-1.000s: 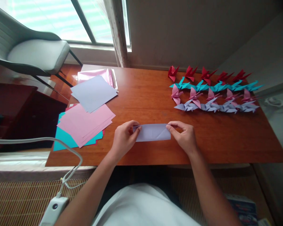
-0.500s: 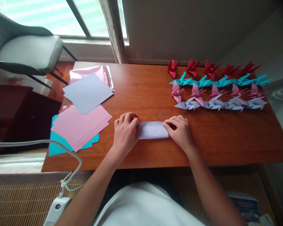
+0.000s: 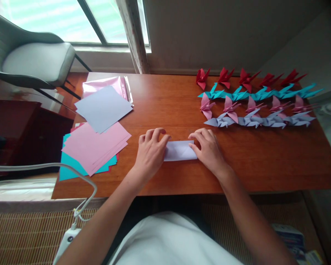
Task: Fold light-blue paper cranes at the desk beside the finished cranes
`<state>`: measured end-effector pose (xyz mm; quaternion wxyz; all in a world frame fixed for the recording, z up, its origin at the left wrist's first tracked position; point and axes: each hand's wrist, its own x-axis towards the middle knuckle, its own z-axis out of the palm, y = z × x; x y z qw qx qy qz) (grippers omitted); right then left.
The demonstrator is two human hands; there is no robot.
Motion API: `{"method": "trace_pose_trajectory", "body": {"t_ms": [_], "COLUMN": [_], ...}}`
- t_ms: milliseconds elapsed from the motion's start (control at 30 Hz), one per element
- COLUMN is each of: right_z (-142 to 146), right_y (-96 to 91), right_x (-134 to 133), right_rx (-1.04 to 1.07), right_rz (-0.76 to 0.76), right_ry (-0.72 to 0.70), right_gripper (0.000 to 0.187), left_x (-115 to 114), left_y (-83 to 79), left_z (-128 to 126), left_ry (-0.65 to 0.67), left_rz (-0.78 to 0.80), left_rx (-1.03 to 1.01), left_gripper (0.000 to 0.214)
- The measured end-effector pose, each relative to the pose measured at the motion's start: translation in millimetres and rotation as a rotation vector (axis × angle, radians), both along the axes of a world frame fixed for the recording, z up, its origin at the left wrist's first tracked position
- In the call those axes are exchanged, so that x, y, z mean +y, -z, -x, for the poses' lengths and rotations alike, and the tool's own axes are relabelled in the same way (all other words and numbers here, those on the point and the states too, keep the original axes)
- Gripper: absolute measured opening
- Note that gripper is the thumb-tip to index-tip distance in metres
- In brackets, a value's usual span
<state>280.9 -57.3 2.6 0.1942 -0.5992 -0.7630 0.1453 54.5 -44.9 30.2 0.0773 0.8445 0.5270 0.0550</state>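
A pale lavender sheet of paper (image 3: 180, 151), folded into a flat rectangle with a faint slanted crease, lies on the wooden table in front of me. My left hand (image 3: 152, 149) rests at its left end, fingers curved and thumb apart from them, covering that edge. At the right end is my right hand (image 3: 208, 149), its thumb touching the paper near the upper right corner and its forefinger lifted away from the thumb. Neither hand is closed on the sheet.
Folded paper cranes stand in rows at the back right: red (image 3: 245, 79), turquoise (image 3: 238, 94), pink (image 3: 231, 108) and lavender (image 3: 223, 120). Loose lavender paper (image 3: 105, 108), pink paper (image 3: 96, 147) and a pink plastic packet (image 3: 105, 86) lie left. A white cable (image 3: 82, 176) hangs near the table's left edge.
Both hands have loosened from a pinch at the paper's upper corners; thumbs and fingers have spread apart. The folded sheet now lies flatter, its upper edge straighter.
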Motion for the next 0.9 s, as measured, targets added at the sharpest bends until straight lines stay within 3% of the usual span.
{"method": "trace_pose_trajectory", "body": {"t_ms": [167,300,467,633,900], "right_z": [9,13,29,50,63], "right_y": [-7.6,-10.3,-15.0,-22.0,-22.8], "right_x": [6,9,11,5,-14], "right_rx": [-0.044,-0.072,-0.109,-0.234,-0.298], "right_rz": [0.030,0.090,0.149,0.183,0.177], "right_ry": [-0.238,-0.316,-0.191,-0.041,0.079], "right_gripper": [0.031,0.029,0.014,0.014,0.017], "left_x": [11,19,17,7,-16], "left_y": [4.1,13.0,17.3,12.6,7.5], "left_z": [3,6,-1,-16,-25], "left_ry": [0.254,0.359,0.298,0.168,0.083], "left_rz": [0.070,0.167,0.170,0.114,0.085], "left_rx": [-0.046,-0.156,-0.238,-0.116,-0.071], "left_gripper": [0.032,0.033,0.025,0.022,0.017]}}
